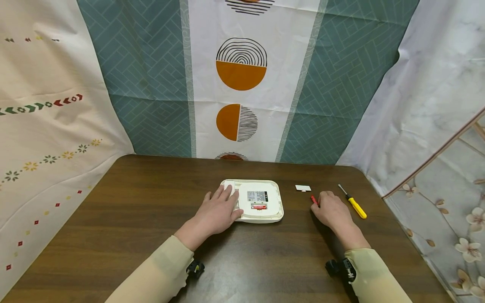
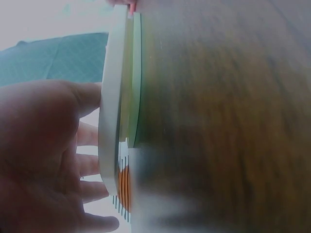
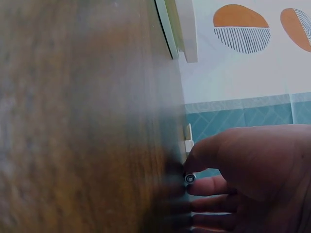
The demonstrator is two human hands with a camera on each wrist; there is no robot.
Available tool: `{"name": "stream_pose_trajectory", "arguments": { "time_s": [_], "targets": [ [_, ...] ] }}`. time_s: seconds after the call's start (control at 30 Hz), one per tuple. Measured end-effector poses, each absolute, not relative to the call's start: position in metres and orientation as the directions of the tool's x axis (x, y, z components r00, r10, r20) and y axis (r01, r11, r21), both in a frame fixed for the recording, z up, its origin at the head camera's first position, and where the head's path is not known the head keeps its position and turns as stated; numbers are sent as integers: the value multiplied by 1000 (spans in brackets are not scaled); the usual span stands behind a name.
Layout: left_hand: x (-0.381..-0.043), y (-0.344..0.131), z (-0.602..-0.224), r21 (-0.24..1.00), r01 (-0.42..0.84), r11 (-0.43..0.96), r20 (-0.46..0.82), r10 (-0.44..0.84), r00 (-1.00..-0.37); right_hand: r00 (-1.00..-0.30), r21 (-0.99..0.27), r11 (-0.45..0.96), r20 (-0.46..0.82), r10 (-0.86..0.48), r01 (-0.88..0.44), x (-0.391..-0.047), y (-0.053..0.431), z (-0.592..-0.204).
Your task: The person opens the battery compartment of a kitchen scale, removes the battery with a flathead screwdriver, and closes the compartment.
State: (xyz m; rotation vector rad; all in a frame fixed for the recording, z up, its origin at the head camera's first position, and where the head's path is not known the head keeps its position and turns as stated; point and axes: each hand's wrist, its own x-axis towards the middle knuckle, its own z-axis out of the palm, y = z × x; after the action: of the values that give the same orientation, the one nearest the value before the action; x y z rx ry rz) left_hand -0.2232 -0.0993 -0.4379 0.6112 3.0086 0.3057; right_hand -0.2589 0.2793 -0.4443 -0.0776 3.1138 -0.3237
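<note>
Label [image 1: 257, 196] on white device [image 1: 273, 201], print illegibly small

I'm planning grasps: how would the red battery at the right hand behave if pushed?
The red battery would probably roll, since its end shows round in the right wrist view; that metallic-looking end also suggests a stiff body.

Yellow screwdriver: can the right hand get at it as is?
Probably yes: the yellow screwdriver lies just right of the right hand, with nothing visible between them. However, thumb and index finger pinch a red battery, so it would likely need to set that down first.
</note>
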Motion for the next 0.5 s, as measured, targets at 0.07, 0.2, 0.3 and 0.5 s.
{"name": "stream_pose_trajectory", "arguments": {
  "time_s": [0.07,0.2,0.3,0.5],
  "targets": [
    [-223,-100,-438,206,380,902,-15,391,-920,-999,-207,977,-4,-50,-48,-259,279,-444],
    [-223,-100,-438,209,379,902,-17,390,-921,-999,-209,977,3,-51,-51,-259,279,-445],
    [-223,-100,-437,207,379,902,-18,391,-920,-998,-212,976,8,-55,-55,-259,279,-445],
    [-223,-100,-437,207,378,902,-22,391,-920,-998,-218,974,7,-57,-58,-258,279,-445]
  ]
}}
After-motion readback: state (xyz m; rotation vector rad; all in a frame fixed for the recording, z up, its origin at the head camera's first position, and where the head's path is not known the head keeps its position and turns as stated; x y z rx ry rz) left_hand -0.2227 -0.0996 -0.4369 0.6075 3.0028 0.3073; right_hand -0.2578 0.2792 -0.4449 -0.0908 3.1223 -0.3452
